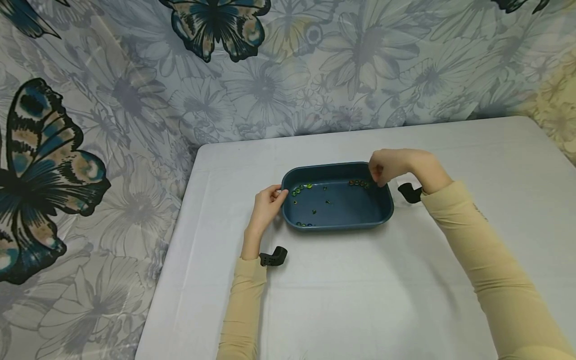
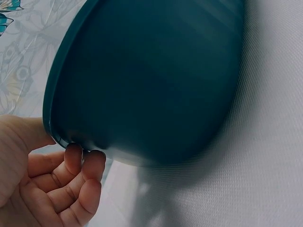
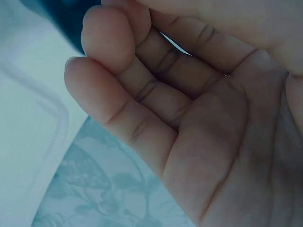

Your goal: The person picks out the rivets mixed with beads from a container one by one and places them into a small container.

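Observation:
A dark blue rectangular dish (image 1: 342, 215) with rounded corners holds several small glassy marbles. Greenish marbles (image 1: 295, 191) cluster at its left end, and a row of brownish ones (image 1: 358, 183) lies along the back wall toward the right. Bluish marbles (image 1: 304, 224) sit at the front left, with a few loose ones (image 1: 314, 212) mid-floor. My left hand (image 1: 268, 204) pinches the dish's left rim between thumb and fingers. At the right end, my right hand (image 1: 390, 166) reaches over the rim, fingers curled down near the brownish row; I cannot tell whether its hidden fingertips pinch a marble.
The dish stands on a table with a white cloth (image 1: 333, 300). Behind and to the left hangs floral fabric (image 1: 265, 95) with butterflies. Black wrist cameras (image 1: 274, 256) are worn on both wrists, the right one close beside the dish.

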`<state>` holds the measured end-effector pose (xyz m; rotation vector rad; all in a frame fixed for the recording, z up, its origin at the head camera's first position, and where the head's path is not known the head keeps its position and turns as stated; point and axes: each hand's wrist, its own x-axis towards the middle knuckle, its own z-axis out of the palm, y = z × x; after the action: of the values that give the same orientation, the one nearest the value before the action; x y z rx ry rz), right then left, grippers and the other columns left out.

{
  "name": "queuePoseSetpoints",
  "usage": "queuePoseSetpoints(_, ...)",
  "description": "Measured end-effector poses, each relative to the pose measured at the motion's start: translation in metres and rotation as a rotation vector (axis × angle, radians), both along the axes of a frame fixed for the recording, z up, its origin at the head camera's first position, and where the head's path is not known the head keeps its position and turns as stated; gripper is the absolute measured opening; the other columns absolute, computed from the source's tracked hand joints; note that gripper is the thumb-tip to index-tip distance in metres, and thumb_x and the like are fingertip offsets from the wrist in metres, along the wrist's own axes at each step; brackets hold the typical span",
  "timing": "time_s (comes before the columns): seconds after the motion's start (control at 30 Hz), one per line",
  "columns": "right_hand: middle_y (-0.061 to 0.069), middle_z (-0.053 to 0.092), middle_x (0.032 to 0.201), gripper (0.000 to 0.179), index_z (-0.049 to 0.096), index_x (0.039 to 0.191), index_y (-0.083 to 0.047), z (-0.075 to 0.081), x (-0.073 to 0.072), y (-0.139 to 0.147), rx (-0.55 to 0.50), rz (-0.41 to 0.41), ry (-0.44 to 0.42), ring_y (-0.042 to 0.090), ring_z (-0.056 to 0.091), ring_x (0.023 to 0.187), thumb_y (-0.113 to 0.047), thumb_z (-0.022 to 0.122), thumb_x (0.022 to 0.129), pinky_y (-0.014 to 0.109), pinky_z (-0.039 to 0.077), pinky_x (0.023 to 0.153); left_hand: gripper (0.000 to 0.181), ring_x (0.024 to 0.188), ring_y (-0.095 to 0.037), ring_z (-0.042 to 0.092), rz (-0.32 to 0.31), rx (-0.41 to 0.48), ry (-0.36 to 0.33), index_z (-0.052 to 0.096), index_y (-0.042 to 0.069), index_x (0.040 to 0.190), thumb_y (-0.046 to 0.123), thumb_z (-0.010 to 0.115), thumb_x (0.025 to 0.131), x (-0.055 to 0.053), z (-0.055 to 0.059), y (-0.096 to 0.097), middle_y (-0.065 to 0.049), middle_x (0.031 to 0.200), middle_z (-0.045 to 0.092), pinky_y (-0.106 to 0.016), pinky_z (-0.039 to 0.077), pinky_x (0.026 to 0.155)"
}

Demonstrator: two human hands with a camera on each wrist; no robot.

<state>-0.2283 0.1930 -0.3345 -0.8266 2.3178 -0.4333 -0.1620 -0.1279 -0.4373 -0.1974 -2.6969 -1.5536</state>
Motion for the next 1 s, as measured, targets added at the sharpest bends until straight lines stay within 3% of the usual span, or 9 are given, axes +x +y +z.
queuePoseSetpoints(1.0, 0.002, 0.050, 0.062, 0.009, 0.058, 0.074, -0.003, 0.000, 0.005, 0.041, -0.019, -0.100, -0.032, 0.014, 0.044, 0.059, 0.005, 0.063, 0.074, 0.030, 0.039, 0.059, 0.035, 0.058, -0.012, 0.046, 0.004, 0.002, -0.011, 0.059, -0.008, 0.115, 0.019, 0.057, 0.094, 0.000, 0.000, -0.001, -0.007, 0.075, 0.055, -0.023, 0.040, 0.056)
